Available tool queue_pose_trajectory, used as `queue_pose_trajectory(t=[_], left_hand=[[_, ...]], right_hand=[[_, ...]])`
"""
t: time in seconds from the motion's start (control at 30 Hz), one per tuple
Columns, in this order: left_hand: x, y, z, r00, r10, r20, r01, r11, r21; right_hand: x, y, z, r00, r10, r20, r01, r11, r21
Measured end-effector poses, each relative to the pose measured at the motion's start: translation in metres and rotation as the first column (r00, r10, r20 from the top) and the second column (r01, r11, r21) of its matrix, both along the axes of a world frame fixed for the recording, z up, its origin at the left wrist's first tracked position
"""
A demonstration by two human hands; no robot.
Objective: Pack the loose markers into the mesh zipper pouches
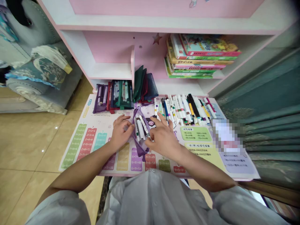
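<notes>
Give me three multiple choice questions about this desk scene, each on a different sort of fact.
1. Where is the stack of books?
A. On a shelf
B. On the floor
C. Inside a pouch

2. What colour is the open pencil pouch between the hands?
A. Green
B. Red
C. Purple

3. What state is that pouch in?
A. Zipped shut
B. Open, with markers inside
C. Open and empty

Answers:
1. A, the books lie piled on the shelf above the desk mat.
2. C, purple fabric shows around the markers.
3. B, marker bodies stick out of its mouth, between the left hand and right hand.
</notes>
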State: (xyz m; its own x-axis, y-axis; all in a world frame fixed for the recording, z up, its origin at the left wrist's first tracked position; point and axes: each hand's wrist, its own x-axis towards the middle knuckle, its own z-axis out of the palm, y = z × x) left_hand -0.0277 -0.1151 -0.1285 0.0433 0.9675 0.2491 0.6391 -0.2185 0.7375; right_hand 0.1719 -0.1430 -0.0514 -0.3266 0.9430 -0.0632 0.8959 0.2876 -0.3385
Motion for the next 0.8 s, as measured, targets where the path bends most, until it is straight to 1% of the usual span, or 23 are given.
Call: queue_pose_trajectory(t=[0.1, 0.23, 0.43, 0.53, 0.67, 0.73, 0.8], left_hand=[[0.000, 0.000, 0.001, 1.000, 0.001, 0.010, -0.002, 1.000, 0.017], [0.001, 0.000, 0.001, 1.000, 0.002, 0.012, -0.002, 1.000, 0.017], [0.000, 0.001, -0.003, 1.000, 0.014, -0.028, -0.014, 1.000, 0.016], [-0.001, 0.002, -0.005, 0.999, 0.012, -0.045, -0.012, 1.000, 0.011], [-0.002, 0.003, -0.007, 0.998, 0.019, -0.060, -0.018, 1.000, 0.016], [-0.003, 0.004, -0.008, 0.997, 0.025, -0.070, -0.024, 1.000, 0.016], [-0.005, 0.005, -0.009, 0.996, 0.017, -0.083, -0.016, 1.000, 0.016]], right_hand=[[-0.008, 0.006, -0.011, 1.000, 0.023, -0.005, -0.023, 1.000, -0.004], [-0.015, 0.013, -0.024, 1.000, 0.014, -0.001, -0.014, 1.000, 0.014], [-0.019, 0.017, -0.037, 1.000, 0.009, 0.008, -0.009, 0.999, 0.036], [-0.018, 0.017, -0.040, 1.000, 0.007, -0.002, -0.007, 0.999, 0.037], [-0.014, 0.017, -0.038, 0.999, 0.007, -0.043, -0.005, 0.999, 0.047], [-0.010, 0.021, -0.037, 0.996, -0.001, -0.084, 0.007, 0.997, 0.076], [-0.004, 0.029, -0.038, 0.990, -0.015, -0.143, 0.035, 0.990, 0.135]])
